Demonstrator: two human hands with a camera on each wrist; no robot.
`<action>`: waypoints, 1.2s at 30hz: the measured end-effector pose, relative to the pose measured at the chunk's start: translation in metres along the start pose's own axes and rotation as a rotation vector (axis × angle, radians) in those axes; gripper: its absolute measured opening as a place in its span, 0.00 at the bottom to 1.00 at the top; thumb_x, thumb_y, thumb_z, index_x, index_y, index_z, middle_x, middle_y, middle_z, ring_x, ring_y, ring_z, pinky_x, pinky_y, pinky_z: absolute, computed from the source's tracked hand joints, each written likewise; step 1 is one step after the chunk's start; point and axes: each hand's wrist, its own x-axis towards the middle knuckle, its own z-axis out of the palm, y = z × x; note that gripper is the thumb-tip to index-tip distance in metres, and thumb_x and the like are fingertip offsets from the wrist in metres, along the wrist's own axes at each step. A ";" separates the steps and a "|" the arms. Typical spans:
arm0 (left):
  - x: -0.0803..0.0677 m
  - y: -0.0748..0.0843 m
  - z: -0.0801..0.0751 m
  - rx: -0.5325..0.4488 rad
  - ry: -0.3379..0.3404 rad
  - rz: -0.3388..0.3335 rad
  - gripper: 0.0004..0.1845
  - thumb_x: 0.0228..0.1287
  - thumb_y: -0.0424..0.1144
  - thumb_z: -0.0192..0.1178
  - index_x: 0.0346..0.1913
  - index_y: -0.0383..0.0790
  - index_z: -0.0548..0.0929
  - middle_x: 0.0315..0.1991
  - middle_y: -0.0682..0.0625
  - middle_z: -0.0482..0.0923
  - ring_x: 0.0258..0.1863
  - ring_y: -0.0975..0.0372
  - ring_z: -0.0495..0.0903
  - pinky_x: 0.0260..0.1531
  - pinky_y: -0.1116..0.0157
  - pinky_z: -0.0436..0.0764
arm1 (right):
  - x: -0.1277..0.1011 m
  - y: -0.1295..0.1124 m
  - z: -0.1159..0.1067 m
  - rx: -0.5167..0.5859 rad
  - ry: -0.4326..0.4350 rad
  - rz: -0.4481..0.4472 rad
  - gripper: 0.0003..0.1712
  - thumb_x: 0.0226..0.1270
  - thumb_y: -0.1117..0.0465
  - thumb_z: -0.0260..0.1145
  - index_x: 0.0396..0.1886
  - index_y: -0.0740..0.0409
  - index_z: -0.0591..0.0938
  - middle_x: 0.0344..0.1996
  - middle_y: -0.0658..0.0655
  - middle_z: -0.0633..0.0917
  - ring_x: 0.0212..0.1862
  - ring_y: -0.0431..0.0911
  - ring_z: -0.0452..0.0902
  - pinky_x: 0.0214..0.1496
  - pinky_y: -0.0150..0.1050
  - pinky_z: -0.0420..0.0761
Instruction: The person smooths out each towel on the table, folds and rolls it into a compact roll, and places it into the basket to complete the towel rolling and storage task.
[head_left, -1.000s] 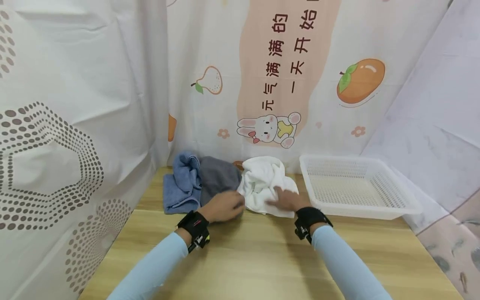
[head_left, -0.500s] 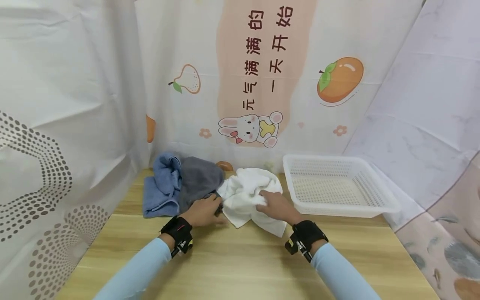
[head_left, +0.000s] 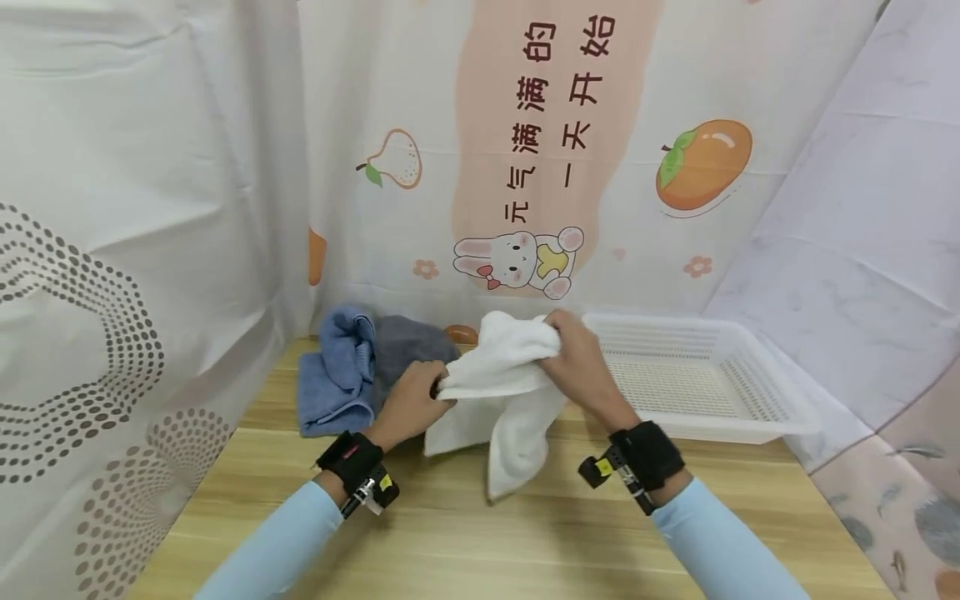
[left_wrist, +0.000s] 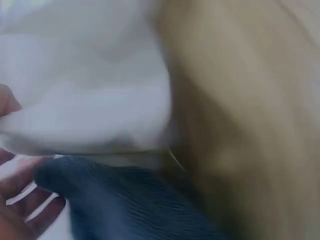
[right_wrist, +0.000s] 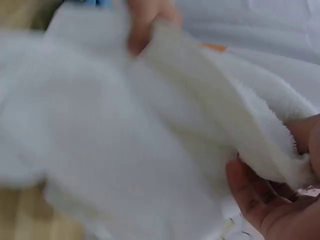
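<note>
A white towel (head_left: 504, 377) is raised off the table between both hands, its loose ends hanging down toward the wood. My left hand (head_left: 412, 402) pinches its left edge in the head view. On the other side, my right hand (head_left: 583, 362) grips the towel's upper right part. In the right wrist view the right hand's thumb and fingers (right_wrist: 250, 192) close around a folded edge of the towel (right_wrist: 125, 130). The left wrist view is blurred; the white towel (left_wrist: 90, 90) spreads beside the left fingers, above a dark blue-grey towel (left_wrist: 120, 200).
A folded blue towel (head_left: 333, 392) and a dark grey towel (head_left: 401, 350) lie side by side at the back left. At the back right stands a white perforated plastic basket (head_left: 757, 429). Printed curtains (head_left: 360, 233) hang around the wooden table (head_left: 480, 550).
Both hands have taken hold of the white towel, which lay crumpled on the table, and lifted it so its ends hang. The blue and grey towels and the basket stay in place.
</note>
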 end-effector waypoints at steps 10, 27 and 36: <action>-0.013 0.012 -0.041 -0.456 -0.324 0.016 0.11 0.73 0.45 0.65 0.43 0.45 0.73 0.32 0.51 0.70 0.28 0.61 0.70 0.32 0.66 0.71 | -0.013 0.009 -0.052 0.148 -0.007 0.285 0.20 0.74 0.73 0.53 0.63 0.61 0.74 0.60 0.67 0.79 0.53 0.57 0.80 0.47 0.46 0.79; -0.007 0.024 0.036 -0.793 -0.498 -0.123 0.28 0.78 0.53 0.57 0.76 0.55 0.68 0.71 0.56 0.70 0.68 0.62 0.71 0.66 0.55 0.70 | -0.023 -0.027 -0.036 0.239 -0.365 0.281 0.09 0.63 0.63 0.75 0.39 0.60 0.84 0.42 0.55 0.84 0.43 0.50 0.77 0.45 0.43 0.78; 0.009 0.011 -0.036 -0.454 -0.008 0.101 0.12 0.62 0.26 0.69 0.39 0.42 0.78 0.37 0.51 0.77 0.38 0.60 0.76 0.38 0.62 0.76 | -0.028 0.010 -0.085 -0.401 -0.256 0.014 0.11 0.53 0.74 0.70 0.36 0.57 0.87 0.31 0.53 0.86 0.31 0.48 0.77 0.35 0.47 0.76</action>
